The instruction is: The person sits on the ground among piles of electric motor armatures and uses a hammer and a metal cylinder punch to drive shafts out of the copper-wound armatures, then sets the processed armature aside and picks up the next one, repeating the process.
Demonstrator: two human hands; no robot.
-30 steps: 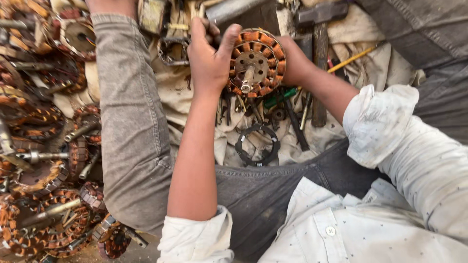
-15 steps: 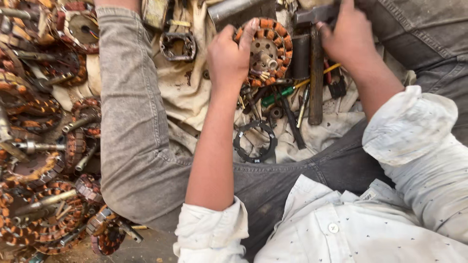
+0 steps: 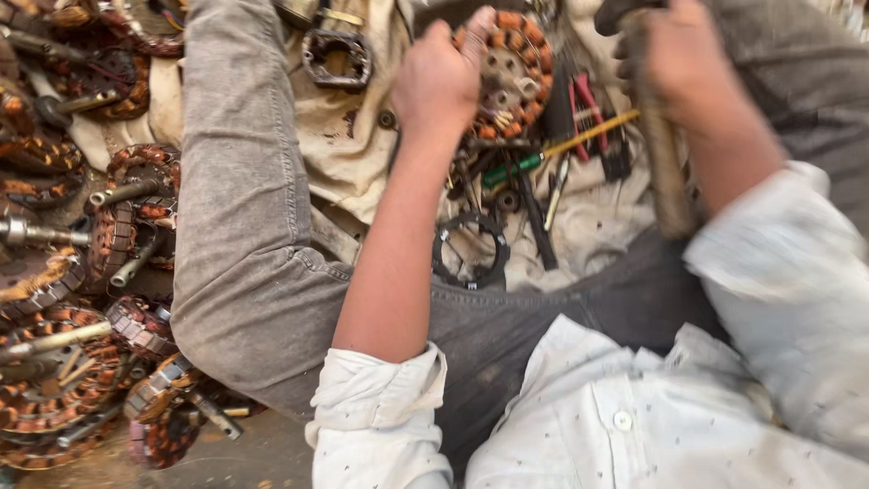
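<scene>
My left hand (image 3: 438,80) grips the left rim of a round motor stator with copper windings (image 3: 518,74), holding it on a dirty cloth (image 3: 358,149) between my legs. My right hand (image 3: 674,56) is closed around the wooden handle of a hammer (image 3: 665,177); the handle points down toward my lap and the head is near the top edge, mostly out of view. The hammer is just right of the stator.
Screwdrivers and small tools (image 3: 552,158) lie under the stator, with a black toothed ring (image 3: 471,251) nearer me and a metal frame (image 3: 337,56) at the top. A heap of copper-wound stators with shafts (image 3: 81,299) fills the left side beside my grey-trousered leg (image 3: 240,235).
My right hand left the stator, reached right, took the hammer and now holds it lifted by its handle. My left hand kept its grip on the stator.
</scene>
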